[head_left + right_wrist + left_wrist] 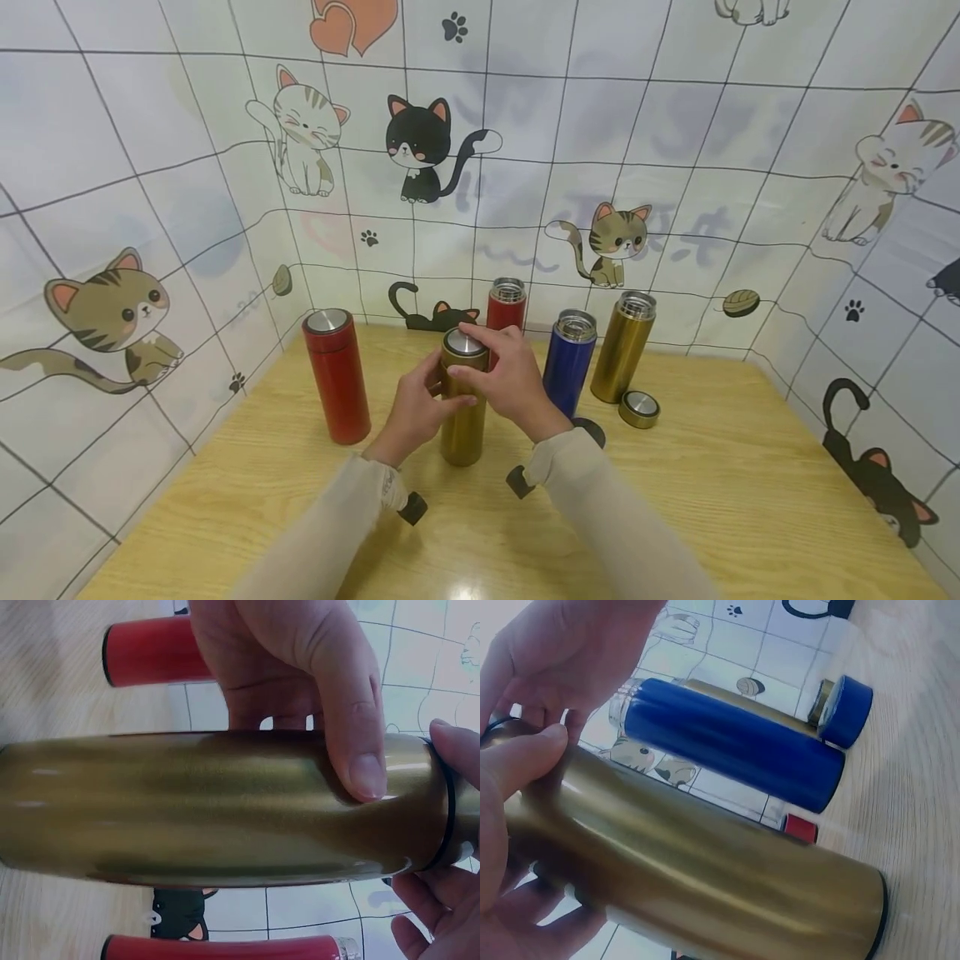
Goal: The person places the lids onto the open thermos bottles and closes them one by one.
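Note:
A gold thermos (462, 433) with a steel-topped lid (463, 342) stands upright on the wooden table in front of me. My left hand (415, 410) grips its upper body, thumb (367, 776) across the near side and fingers around behind. Up at the top, my right hand (516, 377) holds the lid between thumb and fingers. The right wrist view shows a black ring at the seam, with the right fingers (442, 907) on the lid side of it. The lid sits on the bottle.
Left stands a lidded red thermos (339, 387). Behind and to the right are lidless red (506, 313), blue (567, 367) and gold (622, 354) thermoses. A gold lid (639, 412), a blue lid (847, 712) and a small red piece (801, 828) lie near them. A cat-print wall covering (525, 183) surrounds the table.

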`<state>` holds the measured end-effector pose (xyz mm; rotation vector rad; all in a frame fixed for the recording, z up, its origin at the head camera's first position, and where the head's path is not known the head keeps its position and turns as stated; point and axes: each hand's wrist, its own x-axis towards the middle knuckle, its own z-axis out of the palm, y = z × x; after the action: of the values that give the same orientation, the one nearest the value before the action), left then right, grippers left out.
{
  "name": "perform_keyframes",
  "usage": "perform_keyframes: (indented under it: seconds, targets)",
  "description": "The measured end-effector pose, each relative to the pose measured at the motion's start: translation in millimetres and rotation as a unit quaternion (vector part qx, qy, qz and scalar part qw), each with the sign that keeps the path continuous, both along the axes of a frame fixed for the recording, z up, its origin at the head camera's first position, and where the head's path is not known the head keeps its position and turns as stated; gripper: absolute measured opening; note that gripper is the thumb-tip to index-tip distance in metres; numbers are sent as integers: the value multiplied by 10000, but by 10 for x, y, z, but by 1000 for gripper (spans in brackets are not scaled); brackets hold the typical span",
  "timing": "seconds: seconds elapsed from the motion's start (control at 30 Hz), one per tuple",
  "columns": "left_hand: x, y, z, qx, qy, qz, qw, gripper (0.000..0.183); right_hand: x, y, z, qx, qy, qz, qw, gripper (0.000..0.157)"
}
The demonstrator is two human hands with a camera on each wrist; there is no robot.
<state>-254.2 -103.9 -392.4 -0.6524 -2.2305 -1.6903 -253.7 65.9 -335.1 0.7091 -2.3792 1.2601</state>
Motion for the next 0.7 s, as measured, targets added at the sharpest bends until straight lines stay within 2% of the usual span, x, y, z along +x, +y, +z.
perform_keyframes:
  seconds: [0.13, 0.37, 0.6, 0.7]
  targets:
    - [-35, -13, 2, -23, 123, 6, 9999, 72, -27, -13, 5, 51, 16, -78, 10000, 59]
    - [-103, -68, -8, -196, 88, 19, 9998, 73, -72, -51, -37, -8, 53, -52, 10000, 62]
    - [-224, -126, -5, -156, 93, 271, 9995, 75, -138, -59, -132, 261, 272, -11, 9993, 72]
    - [-273, -158, -19, -109, 95, 278, 9995, 79, -156, -49, -178, 296, 261, 25, 9992, 74]
